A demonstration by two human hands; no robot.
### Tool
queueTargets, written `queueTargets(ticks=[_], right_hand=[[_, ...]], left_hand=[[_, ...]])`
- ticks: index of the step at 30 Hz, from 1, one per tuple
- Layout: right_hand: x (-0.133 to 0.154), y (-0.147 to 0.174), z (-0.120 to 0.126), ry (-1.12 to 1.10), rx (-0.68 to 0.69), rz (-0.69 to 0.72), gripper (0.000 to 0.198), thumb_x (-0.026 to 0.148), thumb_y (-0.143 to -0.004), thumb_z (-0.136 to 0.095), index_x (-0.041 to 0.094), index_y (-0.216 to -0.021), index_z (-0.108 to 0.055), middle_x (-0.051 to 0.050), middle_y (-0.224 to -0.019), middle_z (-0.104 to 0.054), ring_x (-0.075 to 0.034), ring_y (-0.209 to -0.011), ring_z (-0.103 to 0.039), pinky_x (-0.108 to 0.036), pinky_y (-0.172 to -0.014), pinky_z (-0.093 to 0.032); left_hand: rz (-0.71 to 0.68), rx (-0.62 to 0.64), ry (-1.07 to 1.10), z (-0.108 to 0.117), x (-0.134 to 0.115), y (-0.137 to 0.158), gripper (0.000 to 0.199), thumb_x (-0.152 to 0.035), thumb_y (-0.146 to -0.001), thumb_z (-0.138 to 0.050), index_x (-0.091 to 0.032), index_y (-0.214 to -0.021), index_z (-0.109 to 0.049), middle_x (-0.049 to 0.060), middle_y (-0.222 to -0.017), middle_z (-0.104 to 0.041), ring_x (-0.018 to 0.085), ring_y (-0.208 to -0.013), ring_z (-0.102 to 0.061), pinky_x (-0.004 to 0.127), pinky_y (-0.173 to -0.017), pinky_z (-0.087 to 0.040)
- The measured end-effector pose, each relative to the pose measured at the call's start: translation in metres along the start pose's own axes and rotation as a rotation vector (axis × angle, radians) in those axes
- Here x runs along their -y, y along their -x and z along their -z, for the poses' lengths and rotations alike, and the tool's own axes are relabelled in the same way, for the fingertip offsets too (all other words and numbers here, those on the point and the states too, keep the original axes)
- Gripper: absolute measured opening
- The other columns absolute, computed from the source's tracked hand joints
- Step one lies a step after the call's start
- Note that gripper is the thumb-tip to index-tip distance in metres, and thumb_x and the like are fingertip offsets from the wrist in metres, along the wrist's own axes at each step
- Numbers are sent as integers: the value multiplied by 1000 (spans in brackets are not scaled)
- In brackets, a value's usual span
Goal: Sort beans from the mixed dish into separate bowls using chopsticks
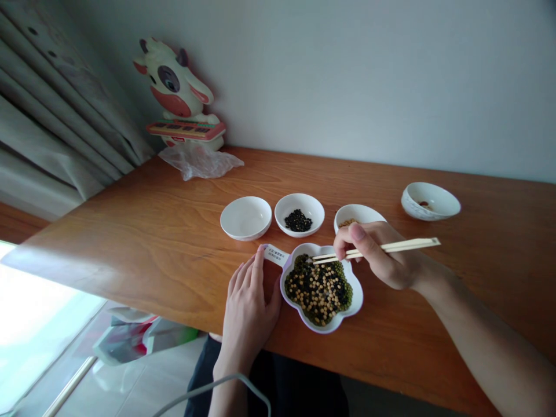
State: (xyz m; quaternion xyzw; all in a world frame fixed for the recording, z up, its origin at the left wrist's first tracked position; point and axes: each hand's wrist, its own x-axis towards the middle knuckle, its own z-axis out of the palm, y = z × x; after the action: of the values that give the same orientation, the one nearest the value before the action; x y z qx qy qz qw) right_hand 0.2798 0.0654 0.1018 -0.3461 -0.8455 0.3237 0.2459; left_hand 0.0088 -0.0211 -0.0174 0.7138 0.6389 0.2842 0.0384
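Note:
My right hand [384, 255] grips a pair of light wooden chopsticks [410, 245], whose tips reach into the upper part of a white flower-shaped bowl [357, 295] with a lilac edge and a labelled handle [275, 255]. Mixed green, black and pale yellow beans [320, 286] fill this bowl. Whether the tips pinch a bean is too small to tell. Resting on the table, my left hand [249, 301] has its fingers stretched out beside the bowl, fingertips close to the handle. A white bowl [319, 211] behind holds black beans; another [367, 213], partly hidden by my right hand, holds pale ones.
On the wooden table [165, 243], a white bowl [246, 217] stands at the left of the row. Farther right, one more bowl [434, 202] holds a few reddish bits. A cow-shaped toy keyboard [186, 127] and a clear plastic bag [200, 162] are at the back left. A grey cable [217, 381] crosses my left forearm.

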Motion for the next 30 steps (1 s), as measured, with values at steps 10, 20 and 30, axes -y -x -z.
queueTargets(ticks=[10,20,30], right_hand=[[-3,-2,-3,19,6,-7,68,53,-113,-22,18,-77,-67,-1,-68,-62,-13,-65,-57,-29,-67,-42],[-1,-3,-4,-7,-30,4,70,53,-113,-22,18,-74,-68,-2,-67,-62,-13,-63,-58,-30,-67,-44],[10,13,35,9,-180,-42,75,65,-108,-17,23,-74,-70,-5,-68,-66,-19,-61,-59,-37,-60,-39]], left_hand=[[6,7,-5,1,-2,0,77,-31,-98,-62,-20,-166,-26,17,-148,-61,35,-138,-57,57,-117,-46],[3,1,11,0,0,0,78,-31,-98,-62,-21,-166,-26,17,-147,-62,35,-137,-58,58,-116,-47],[5,7,-15,1,-1,0,79,-30,-96,-63,-20,-166,-26,17,-147,-62,36,-137,-58,58,-116,-47]])
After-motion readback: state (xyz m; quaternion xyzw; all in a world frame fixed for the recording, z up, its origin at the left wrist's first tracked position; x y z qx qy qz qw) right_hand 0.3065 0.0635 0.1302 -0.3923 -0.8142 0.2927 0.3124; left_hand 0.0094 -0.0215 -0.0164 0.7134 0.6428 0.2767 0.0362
